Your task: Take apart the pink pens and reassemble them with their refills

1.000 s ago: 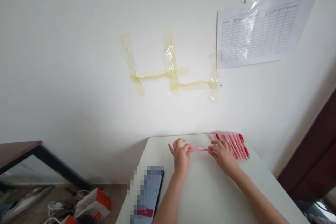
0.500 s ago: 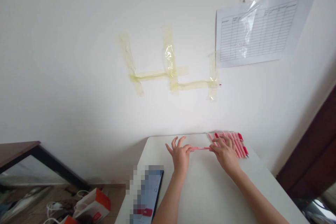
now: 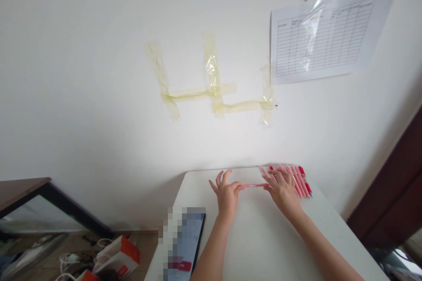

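A slim pink pen (image 3: 252, 185) lies level between my two hands, just above or on the far part of the white table (image 3: 263, 232); I cannot tell which. My left hand (image 3: 227, 195) pinches its left end with thumb and forefinger, the other fingers raised and spread. At the right end, my right hand (image 3: 284, 191) has thumb and forefinger around the tip, the other fingers stretched toward a row of pink pens (image 3: 300, 180). That row, with red parts and metal tips, lies side by side and is partly hidden by my right hand.
A phone (image 3: 189, 241), partly pixelated, lies on the table left of my left forearm. The white wall behind carries yellowish tape strips (image 3: 212, 66) and a printed table sheet (image 3: 323, 39). On the floor at left stand an orange-and-white bag (image 3: 118, 257) and cables (image 3: 67, 259).
My right thumb and forefinger have shifted slightly right and stand a little farther apart, baring more of the pen's right end. The left hand keeps its pinch with hardly any movement.
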A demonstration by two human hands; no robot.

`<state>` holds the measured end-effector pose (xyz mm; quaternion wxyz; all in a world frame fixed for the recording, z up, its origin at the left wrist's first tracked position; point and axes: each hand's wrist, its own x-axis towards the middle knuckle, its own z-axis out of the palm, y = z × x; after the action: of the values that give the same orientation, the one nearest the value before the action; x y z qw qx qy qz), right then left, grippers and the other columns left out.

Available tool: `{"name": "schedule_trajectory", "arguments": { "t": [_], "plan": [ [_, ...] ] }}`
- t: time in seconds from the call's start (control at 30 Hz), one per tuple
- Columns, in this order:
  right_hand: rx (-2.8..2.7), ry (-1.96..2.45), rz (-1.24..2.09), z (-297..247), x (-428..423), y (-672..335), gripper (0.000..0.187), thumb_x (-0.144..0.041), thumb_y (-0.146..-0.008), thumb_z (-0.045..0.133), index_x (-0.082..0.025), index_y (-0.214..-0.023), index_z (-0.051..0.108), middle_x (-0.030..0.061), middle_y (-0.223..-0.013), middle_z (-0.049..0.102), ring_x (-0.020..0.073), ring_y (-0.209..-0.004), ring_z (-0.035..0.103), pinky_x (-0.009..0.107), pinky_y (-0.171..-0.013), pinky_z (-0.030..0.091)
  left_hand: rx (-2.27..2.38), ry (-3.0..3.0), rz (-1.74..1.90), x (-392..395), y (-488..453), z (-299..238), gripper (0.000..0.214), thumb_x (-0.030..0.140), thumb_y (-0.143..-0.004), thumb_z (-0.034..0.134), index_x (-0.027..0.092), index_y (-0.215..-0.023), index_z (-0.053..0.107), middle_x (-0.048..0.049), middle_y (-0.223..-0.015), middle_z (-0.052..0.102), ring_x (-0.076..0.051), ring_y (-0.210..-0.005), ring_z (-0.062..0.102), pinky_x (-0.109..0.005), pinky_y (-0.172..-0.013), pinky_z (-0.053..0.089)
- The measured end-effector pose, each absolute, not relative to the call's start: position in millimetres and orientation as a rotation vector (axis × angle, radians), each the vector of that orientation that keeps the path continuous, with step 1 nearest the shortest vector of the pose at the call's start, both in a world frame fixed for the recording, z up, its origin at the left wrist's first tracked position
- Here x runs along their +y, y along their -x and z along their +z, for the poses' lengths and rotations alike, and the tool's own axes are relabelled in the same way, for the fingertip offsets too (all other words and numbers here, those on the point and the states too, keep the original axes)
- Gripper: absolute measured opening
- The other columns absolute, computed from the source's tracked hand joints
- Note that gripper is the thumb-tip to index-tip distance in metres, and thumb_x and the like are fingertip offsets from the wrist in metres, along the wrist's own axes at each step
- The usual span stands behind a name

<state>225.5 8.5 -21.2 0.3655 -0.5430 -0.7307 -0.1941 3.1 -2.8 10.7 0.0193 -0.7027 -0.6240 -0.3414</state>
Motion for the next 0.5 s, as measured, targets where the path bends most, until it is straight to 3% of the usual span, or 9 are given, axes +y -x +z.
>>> {"name": "schedule_trajectory", "arguments": {
  "t": [0.1, 0.3, 0.5],
  "plan": [
    [-1.954, 1.393, -0.503, -25.3, 11.5, -230.6, 0.028, -0.035, -0.088, 0.065, -0.030, -0.116, 0.067, 0.0085, -0.124, 0.062, 0.0324, -0.126, 0.044, 0.057, -0.108, 0.033, -1.924, 2.152, -1.112, -2.7, -1.5, 9.9, 0.009, 0.029, -0.082, 0.070, 0.033, -0.078, 0.078, -0.0002, -0.141, 0.054, -0.031, -0.138, 0.036, -0.076, -0.114, 0.009],
    [-2.022, 1.362, -0.410, -23.1, 9.9, -231.6, 0.020, -0.040, -0.095, 0.054, -0.027, -0.091, 0.069, 0.0072, -0.122, 0.062, 0.0324, -0.127, 0.043, 0.058, -0.105, 0.036, -1.912, 2.126, -1.124, -1.9, -2.0, 7.1, 0.009, 0.027, -0.082, 0.070, 0.032, -0.078, 0.077, -0.0015, -0.138, 0.056, -0.032, -0.136, 0.039, -0.076, -0.113, 0.012],
    [-1.999, 1.291, -0.349, -24.4, 12.0, -227.5, 0.015, -0.034, -0.092, 0.059, -0.024, -0.086, 0.068, 0.0079, -0.116, 0.064, 0.0302, -0.123, 0.046, 0.053, -0.101, 0.041, -1.979, 2.150, -1.055, -1.2, -1.6, 6.6, 0.010, 0.024, -0.081, 0.069, 0.030, -0.078, 0.077, -0.0023, -0.139, 0.055, -0.032, -0.137, 0.037, -0.075, -0.114, 0.006]
  ]
}}
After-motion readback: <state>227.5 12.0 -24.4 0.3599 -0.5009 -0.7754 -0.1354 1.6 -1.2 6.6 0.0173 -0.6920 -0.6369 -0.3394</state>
